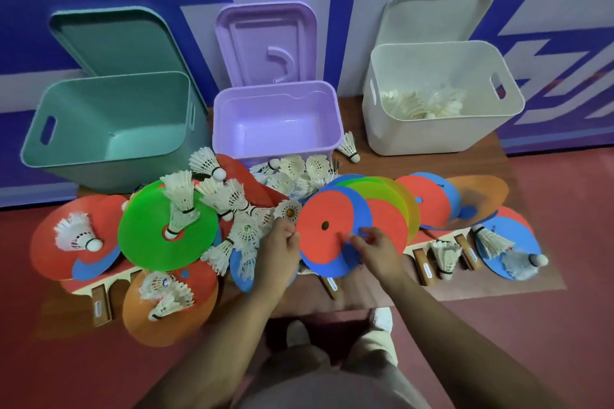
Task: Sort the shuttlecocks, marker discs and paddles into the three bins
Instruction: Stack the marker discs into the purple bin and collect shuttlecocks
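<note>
Marker discs (327, 226), fanned with a red one on top, are at the front middle of the table (481, 279); the left hand (280, 244) pinches their left edge and the right hand (377, 251) their lower right edge. Around them lie shuttlecocks (226, 196) and paddles (99, 304), mixed. Farthest stand the green bin (99, 169), the purple bin (275, 109) and the white bin (432, 133), this last with shuttlecocks inside.

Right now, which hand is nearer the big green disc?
Left. The left hand sits just right of the green disc; the right hand is farther right, on the fanned discs.

Glossy plastic bins (275, 103); feathered shuttlecocks (74, 234) (wooden paddle handles (99, 305)).
</note>
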Available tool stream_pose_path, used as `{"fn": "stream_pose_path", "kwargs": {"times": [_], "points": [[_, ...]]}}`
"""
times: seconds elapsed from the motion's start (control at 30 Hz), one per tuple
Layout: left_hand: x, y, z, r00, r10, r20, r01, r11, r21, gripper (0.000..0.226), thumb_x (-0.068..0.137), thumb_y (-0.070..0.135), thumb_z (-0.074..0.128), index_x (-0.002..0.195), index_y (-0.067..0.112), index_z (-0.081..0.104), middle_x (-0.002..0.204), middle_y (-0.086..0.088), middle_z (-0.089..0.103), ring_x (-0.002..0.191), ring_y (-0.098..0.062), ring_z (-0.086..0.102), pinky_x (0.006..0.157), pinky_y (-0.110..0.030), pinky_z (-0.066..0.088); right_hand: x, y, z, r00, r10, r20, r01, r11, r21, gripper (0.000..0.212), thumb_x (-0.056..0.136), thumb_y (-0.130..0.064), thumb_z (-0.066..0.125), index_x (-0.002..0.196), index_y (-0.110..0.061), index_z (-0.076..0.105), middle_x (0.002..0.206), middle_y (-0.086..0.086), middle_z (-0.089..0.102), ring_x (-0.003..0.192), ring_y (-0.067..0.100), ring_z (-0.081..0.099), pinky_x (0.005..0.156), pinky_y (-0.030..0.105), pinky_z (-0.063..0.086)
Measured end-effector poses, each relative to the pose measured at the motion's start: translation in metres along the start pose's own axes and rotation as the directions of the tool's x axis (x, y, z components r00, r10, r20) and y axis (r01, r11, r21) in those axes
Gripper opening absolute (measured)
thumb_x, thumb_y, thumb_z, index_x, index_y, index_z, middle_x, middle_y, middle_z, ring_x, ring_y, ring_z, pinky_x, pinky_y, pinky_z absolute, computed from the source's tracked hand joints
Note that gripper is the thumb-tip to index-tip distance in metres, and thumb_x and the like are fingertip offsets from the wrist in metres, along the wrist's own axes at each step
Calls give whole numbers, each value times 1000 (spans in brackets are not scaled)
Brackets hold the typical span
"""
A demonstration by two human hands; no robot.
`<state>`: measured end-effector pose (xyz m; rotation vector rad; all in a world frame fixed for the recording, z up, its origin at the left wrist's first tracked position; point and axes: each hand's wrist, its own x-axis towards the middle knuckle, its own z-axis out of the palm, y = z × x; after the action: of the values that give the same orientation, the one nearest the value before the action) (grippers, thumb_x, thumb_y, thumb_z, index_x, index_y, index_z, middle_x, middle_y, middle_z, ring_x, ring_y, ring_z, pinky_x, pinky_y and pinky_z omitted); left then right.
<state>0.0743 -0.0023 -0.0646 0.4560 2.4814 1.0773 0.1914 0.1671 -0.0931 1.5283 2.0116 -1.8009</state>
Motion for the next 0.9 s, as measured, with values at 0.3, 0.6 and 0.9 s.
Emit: {"fn": "stream_pose_path", "kwargs": {"times": [0.3, 0.6, 0.9], "points": [[5, -1, -1, 992, -123, 32, 127, 956, -266, 20, 95, 11, 55, 86, 27, 47, 81, -6, 62, 84, -25, 64, 73, -49, 55, -2, -25, -2, 951, -175, -255, 140, 979, -149, 46, 80, -33, 76, 113, -7, 58, 103, 9, 55, 94, 20, 52, 80, 30, 45], [11, 8, -10, 982, -178, 71, 191, 895, -404, 12, 92, 25, 60, 90, 22, 48, 96, 0, 66, 88, -17, 66, 73, -48, 58, -23, -62, -30, 950, -309, -54, 311, 949, 43, 21, 94, -10, 59, 99, -30, 65, 96, -9, 72, 93, 14, 68, 84, 34, 54], [31, 42, -25, 974, -33, -226, -5, 986, -167, 24, 91, 25, 66, 86, 10, 48, 66, -4, 57, 61, -22, 53, 54, -33, 42, -39, -89, -24, 843, -511, -168, 478, 855, -202, 15, 99, -18, 49, 104, -25, 62, 76, -15, 62, 70, -8, 57, 60, 16, 40]]}}
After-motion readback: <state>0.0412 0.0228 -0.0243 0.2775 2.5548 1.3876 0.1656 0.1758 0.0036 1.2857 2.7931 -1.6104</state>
